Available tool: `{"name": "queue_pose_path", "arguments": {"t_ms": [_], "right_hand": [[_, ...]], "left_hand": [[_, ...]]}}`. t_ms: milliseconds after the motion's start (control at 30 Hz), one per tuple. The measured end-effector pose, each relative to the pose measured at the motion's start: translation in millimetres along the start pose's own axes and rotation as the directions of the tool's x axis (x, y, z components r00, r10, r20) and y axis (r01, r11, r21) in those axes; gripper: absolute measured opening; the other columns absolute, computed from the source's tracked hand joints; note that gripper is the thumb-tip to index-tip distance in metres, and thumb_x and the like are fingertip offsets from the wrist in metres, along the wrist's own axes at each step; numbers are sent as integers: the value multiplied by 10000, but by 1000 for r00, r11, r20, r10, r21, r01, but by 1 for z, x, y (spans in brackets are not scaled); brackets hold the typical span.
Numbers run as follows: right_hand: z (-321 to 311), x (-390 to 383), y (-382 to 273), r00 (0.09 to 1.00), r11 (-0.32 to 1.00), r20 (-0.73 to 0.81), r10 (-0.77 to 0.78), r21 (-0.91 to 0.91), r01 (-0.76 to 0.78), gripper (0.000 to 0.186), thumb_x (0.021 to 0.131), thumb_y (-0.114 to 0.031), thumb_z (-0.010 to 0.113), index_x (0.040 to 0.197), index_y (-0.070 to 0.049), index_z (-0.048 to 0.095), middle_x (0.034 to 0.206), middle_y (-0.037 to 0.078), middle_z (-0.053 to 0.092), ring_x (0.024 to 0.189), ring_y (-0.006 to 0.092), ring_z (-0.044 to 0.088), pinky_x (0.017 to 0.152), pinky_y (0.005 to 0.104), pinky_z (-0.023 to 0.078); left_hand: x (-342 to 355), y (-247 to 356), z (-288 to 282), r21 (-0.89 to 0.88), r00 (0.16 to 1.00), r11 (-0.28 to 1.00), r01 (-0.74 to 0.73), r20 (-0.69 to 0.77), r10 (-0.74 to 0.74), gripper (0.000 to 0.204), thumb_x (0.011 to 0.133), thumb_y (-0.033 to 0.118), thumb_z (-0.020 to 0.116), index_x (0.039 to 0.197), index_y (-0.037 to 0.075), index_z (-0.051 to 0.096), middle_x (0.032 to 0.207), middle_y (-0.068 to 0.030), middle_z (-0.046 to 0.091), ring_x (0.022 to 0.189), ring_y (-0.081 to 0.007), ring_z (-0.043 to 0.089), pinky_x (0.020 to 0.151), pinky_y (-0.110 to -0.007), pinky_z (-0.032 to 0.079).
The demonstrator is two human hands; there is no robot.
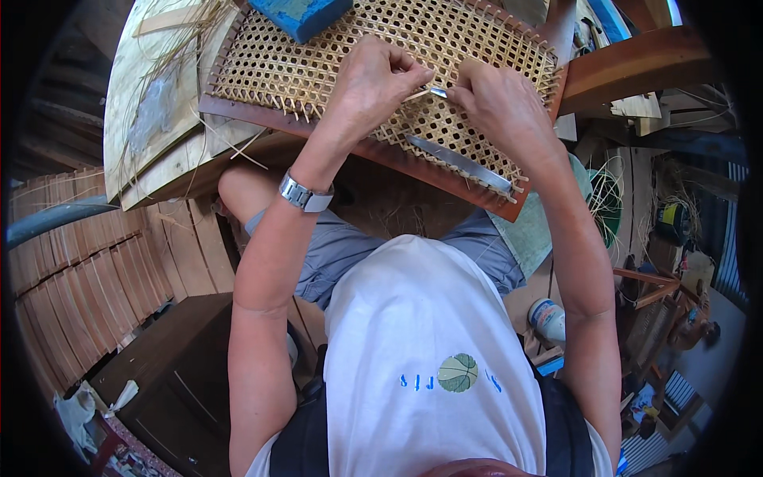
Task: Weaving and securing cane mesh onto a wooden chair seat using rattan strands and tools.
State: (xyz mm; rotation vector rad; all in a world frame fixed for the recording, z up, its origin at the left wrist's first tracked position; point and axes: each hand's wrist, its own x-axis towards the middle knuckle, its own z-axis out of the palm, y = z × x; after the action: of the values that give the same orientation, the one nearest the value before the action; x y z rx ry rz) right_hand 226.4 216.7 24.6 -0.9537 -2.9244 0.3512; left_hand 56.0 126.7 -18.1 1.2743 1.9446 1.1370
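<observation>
A woven cane panel [290,75] with short pegs along its edges sits in a reddish wooden frame [502,207]. Over the weave, my left hand [373,83] pinches a pale cane strip [415,95]. Just to its right, my right hand [501,107] grips a small shiny metal tool [438,91], its tip close to the strip and my left fingers. A long flat metal strip [465,164] lies on the cane below my hands. A blue block [306,17] rests on the weave at the back left.
A pale wooden board [127,151] with loose cane strands is at left, above stacked wood [95,278] and a dark cabinet [175,374]. A wooden beam [636,67] runs right. A green container [606,215] and white tub [547,322] are at right, with people [693,326] farther off.
</observation>
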Motion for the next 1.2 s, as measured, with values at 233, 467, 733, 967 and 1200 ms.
{"name": "queue_pose_path", "arguments": {"t_ms": [233, 467, 733, 967, 1200], "right_hand": [[4, 0, 4, 998, 995, 15, 55, 78, -56, 273, 922, -275, 654, 900, -4, 651, 756, 217, 648, 783, 405, 646, 739, 501, 479], [12, 13, 10, 1000, 991, 14, -17, 136, 15, 274, 927, -249, 640, 874, 20, 639, 739, 198, 662, 734, 342, 677, 705, 450, 513], [6, 23, 14, 997, 995, 69, 27, 96, -34, 334, 872, -342, 704, 838, -12, 672, 655, 150, 651, 647, 320, 668, 642, 428, 521], [-27, 8, 56, 987, 994, -156, 38, -98, -54, 368, 847, -393, 730, 805, -36, 653, 657, 148, 630, 658, 318, 659, 652, 455, 503], [-39, -8, 57, 987, 996, -140, 78, -32, -83, 390, 858, -426, 729, 794, -50, 651, 630, 114, 595, 601, 274, 623, 590, 419, 487]], "left_hand": [[2, 0, -7, 106, 998, 994, -35, -42, 40, 238, 721, 197, 723, 732, -41, 721, 610, -155, 656, 567, -231, 648, 634, -358, 535], [10, 4, -7, 121, 996, 992, 30, 75, -39, 232, 726, 207, 744, 715, -24, 727, 589, -142, 656, 526, -204, 639, 596, -341, 535], [-1, 15, 3, 312, 989, 939, -142, 74, 125, 180, 729, 141, 753, 752, -37, 733, 823, -259, 654, 960, -335, 607, 848, -427, 513], [-14, 16, 14, 355, 977, 917, -183, -38, 210, 135, 735, 83, 717, 768, -47, 700, 867, -244, 636, 920, -361, 580, 843, -423, 496], [8, 34, 31, -1, 995, 998, -66, 70, 66, 270, 841, 266, 780, 958, 25, 750, 752, -134, 689, 663, -232, 671, 691, -348, 527]]}}
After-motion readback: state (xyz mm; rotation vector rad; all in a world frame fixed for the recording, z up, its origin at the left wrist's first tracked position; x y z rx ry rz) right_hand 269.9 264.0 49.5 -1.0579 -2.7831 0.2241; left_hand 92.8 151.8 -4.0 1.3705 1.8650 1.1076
